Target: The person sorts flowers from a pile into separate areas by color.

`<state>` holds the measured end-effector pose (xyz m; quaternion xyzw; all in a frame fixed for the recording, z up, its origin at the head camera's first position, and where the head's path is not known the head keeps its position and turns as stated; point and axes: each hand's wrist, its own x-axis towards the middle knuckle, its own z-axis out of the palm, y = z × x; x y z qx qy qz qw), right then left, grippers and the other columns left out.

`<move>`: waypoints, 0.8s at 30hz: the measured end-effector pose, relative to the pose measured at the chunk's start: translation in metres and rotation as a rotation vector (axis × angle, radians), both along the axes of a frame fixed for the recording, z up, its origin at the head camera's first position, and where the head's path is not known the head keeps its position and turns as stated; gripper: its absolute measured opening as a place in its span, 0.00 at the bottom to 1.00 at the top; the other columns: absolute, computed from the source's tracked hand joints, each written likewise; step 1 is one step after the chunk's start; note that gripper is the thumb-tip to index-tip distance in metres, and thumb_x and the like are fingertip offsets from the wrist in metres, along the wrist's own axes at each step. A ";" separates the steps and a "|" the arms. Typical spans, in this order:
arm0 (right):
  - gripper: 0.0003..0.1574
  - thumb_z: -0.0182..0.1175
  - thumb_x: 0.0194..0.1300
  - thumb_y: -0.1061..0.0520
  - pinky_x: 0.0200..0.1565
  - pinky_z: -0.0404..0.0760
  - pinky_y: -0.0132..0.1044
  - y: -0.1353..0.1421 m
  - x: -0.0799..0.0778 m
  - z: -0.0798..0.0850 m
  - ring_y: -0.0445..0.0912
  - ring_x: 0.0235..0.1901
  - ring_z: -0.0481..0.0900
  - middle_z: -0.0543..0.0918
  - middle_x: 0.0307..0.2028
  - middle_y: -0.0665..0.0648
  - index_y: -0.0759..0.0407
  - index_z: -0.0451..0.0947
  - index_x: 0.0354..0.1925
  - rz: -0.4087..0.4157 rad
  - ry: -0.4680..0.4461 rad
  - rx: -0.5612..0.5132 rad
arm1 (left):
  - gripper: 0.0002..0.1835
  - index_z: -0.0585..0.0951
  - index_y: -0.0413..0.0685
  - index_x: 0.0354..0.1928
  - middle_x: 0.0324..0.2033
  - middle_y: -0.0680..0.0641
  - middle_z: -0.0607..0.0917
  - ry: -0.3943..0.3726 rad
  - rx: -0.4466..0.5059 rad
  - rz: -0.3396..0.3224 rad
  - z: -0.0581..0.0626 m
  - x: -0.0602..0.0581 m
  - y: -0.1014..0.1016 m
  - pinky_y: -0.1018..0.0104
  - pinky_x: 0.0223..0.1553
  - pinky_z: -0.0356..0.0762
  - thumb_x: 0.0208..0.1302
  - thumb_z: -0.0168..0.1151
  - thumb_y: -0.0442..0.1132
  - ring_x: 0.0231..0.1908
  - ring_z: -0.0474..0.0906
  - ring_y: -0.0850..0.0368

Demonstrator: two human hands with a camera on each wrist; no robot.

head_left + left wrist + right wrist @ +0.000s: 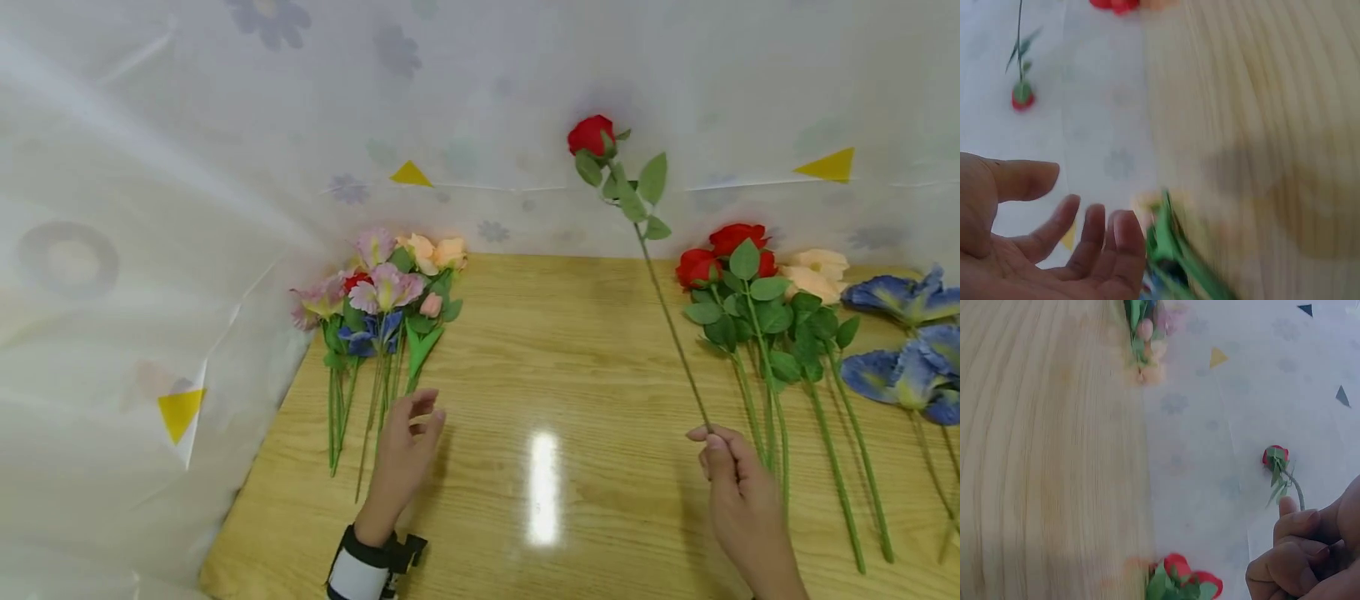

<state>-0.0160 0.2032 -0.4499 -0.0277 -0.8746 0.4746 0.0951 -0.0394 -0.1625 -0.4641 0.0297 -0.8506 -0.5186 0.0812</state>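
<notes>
In the head view my right hand (738, 492) pinches the lower end of a long green stem, holding a single red rose (591, 136) up off the table, its bloom in front of the white sheet. The right wrist view shows thumb and fingers of that hand (1297, 556) closed round the rose's stem. My left hand (408, 450) hovers by the lower stems of a mixed bunch of flowers (386, 287) in pink, peach, blue and red. In the left wrist view its fingers (1127, 234) are loosely bent with nothing between them.
Right of the held rose lie several red roses (738, 242), peach flowers (817, 273) and blue irises (900, 367). All rest on a wooden table (540, 350). A white patterned sheet (495, 100) with yellow triangles (828, 165) covers the back and left side.
</notes>
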 end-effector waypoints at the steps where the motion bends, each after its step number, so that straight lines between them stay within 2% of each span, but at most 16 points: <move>1: 0.21 0.38 0.80 0.52 0.19 0.62 0.34 0.008 0.000 0.000 0.43 0.15 0.60 0.70 0.27 0.55 0.61 0.75 0.51 -0.048 -0.020 0.038 | 0.19 0.73 0.43 0.60 0.54 0.42 0.73 -0.016 -0.025 0.048 -0.001 0.000 -0.008 0.56 0.48 0.77 0.71 0.58 0.39 0.53 0.73 0.45; 4: 0.25 0.36 0.80 0.48 0.19 0.61 0.34 0.029 0.001 -0.002 0.44 0.16 0.62 0.73 0.30 0.57 0.60 0.75 0.54 -0.156 -0.082 0.136 | 0.19 0.73 0.39 0.61 0.54 0.39 0.73 -0.067 -0.094 0.153 -0.002 0.001 -0.029 0.54 0.47 0.75 0.71 0.58 0.37 0.53 0.72 0.45; 7: 0.28 0.34 0.80 0.46 0.16 0.60 0.36 0.043 0.003 -0.004 0.45 0.12 0.60 0.74 0.29 0.58 0.60 0.74 0.56 -0.240 -0.131 0.188 | 0.20 0.71 0.37 0.61 0.55 0.36 0.70 -0.127 -0.128 0.196 -0.001 0.001 -0.043 0.51 0.48 0.74 0.71 0.58 0.37 0.54 0.70 0.44; 12: 0.31 0.32 0.79 0.44 0.15 0.59 0.37 0.059 0.008 -0.007 0.47 0.11 0.59 0.73 0.24 0.57 0.61 0.74 0.58 -0.331 -0.230 0.220 | 0.23 0.69 0.36 0.63 0.57 0.34 0.67 -0.207 -0.153 0.215 -0.002 -0.001 -0.053 0.48 0.49 0.73 0.71 0.58 0.38 0.54 0.67 0.40; 15: 0.32 0.31 0.79 0.44 0.17 0.60 0.37 0.067 0.012 -0.011 0.48 0.12 0.60 0.72 0.24 0.57 0.61 0.73 0.59 -0.380 -0.295 0.222 | 0.24 0.69 0.36 0.63 0.56 0.34 0.68 -0.238 -0.206 0.223 -0.004 -0.002 -0.055 0.47 0.49 0.73 0.70 0.59 0.39 0.53 0.68 0.39; 19: 0.31 0.33 0.79 0.45 0.17 0.60 0.35 0.073 0.018 -0.020 0.48 0.12 0.61 0.76 0.24 0.59 0.62 0.75 0.57 -0.474 -0.292 0.241 | 0.26 0.69 0.33 0.63 0.55 0.32 0.70 -0.266 -0.314 0.238 -0.008 -0.004 -0.055 0.44 0.48 0.72 0.67 0.62 0.39 0.52 0.70 0.37; 24: 0.33 0.31 0.79 0.46 0.14 0.60 0.35 0.080 0.026 -0.027 0.48 0.10 0.61 0.75 0.20 0.60 0.65 0.75 0.56 -0.542 -0.314 0.253 | 0.30 0.67 0.31 0.63 0.51 0.30 0.73 -0.276 -0.382 0.280 -0.011 -0.006 -0.056 0.44 0.47 0.71 0.65 0.65 0.39 0.50 0.70 0.36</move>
